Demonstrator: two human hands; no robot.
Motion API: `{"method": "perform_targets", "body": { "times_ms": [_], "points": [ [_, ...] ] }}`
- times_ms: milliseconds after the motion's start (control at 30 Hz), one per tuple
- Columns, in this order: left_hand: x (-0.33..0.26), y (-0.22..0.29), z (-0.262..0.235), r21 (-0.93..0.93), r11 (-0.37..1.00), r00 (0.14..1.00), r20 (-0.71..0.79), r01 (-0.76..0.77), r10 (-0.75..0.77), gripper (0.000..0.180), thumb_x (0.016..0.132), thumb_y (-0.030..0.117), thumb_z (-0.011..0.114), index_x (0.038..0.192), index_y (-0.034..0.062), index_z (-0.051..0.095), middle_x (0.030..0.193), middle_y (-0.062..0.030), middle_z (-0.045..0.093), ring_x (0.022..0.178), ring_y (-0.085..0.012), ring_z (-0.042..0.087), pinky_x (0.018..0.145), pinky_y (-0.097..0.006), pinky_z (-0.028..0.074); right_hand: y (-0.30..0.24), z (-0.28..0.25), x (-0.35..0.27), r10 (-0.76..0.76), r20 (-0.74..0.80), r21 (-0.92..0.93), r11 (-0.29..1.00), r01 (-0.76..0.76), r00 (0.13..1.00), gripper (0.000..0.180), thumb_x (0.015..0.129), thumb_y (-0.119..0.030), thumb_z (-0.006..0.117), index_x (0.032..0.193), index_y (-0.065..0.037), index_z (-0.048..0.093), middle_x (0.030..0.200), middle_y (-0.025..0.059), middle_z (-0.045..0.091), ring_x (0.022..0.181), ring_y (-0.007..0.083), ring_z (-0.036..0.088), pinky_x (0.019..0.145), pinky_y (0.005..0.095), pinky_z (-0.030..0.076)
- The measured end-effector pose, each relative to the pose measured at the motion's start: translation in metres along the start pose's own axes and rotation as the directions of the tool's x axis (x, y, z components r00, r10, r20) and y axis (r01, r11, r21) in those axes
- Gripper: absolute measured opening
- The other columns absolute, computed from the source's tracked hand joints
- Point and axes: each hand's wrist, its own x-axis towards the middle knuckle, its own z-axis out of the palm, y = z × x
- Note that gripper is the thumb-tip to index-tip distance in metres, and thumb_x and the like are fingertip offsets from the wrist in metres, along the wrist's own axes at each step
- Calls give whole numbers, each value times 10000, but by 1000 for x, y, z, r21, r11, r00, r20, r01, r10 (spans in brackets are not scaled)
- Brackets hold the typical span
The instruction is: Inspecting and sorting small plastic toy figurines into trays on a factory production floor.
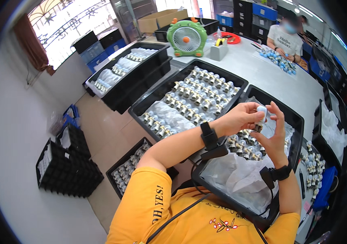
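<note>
My left hand [244, 117] and right hand [274, 134] meet above the near black tray [293, 118], both pinching one small pale figurine [261, 114] between fingertips. Below it, more figurines [244, 145] stand in rows on the white plastic liner [234, 175] inside that tray.

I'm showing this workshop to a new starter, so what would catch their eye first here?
Both hands, left hand and right hand, hold one small white bulb-like part over a black tray of similar parts. Beyond, a green desk fan stands out on the grey table.
</note>
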Motion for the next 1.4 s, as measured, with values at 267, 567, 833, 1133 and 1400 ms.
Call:
{"method": "perform_targets", "body": {
  "times_ms": [267, 567, 833, 1133, 1400],
  "points": [
    [-61, 86, -72, 640, 707, 928, -367, 301, -63, 394, 815, 230, 674, 1133, 44, 532, 925, -106, 619, 800, -125, 608, 643, -241, 520, 5, -2, 5, 24, -23, 3, 1000, -24, 999, 760, 687, -176, 751, 1338, -102, 366, 1188, 86, 513, 1094, 206, 488, 869, 330, 381],
    [-151, 117, -195, 650, -169, 667, -681, 741, 303, 408, 611, 269, 790, 916, 40, 646, 815, -113, 655, 822, -242, 644, 732, -333, 511, 9, -1, 6, 119, -11, 10, 993, -119, 993, 655, 712, -119, 711, 1297, -100, 417, 1163, 74, 522, 1049, 191, 495, 838, 314, 386],
    [-157, 105, -209, 550, -338, 632, -743, 764, 219, 442, 574, 297, 809, 919, 59, 671, 950, -144, 657, 898, -299, 636, 789, -364, 511, 12, 4, 3, 167, 33, -17, 986, -166, 985, 622, 717, -105, 694, 1283, -99, 436, 1143, 72, 529, 1013, 184, 503, 810, 303, 392],
    [-139, 99, -193, 495, -568, 658, -744, 657, 113, 315, 618, 136, 770, 899, 31, 672, 957, -176, 648, 928, -306, 629, 788, -381, 520, 14, 9, 2, 128, 58, -19, 992, -127, 990, 494, 721, -88, 685, 1184, -67, 516, 1104, 70, 553, 965, 183, 535, 776, 300, 421],
    [-114, 76, -185, 360, -739, 616, -782, 569, 94, 503, 588, 152, 798, 1054, 79, 623, 1077, -162, 592, 1008, -294, 598, 799, -382, 512, 49, 7, -7, 252, 157, -129, 964, -233, 955, 381, 717, -159, 680, 1057, -20, 580, 1047, 134, 585, 1012, 282, 537, 866, 356, 425]
  ]
}}
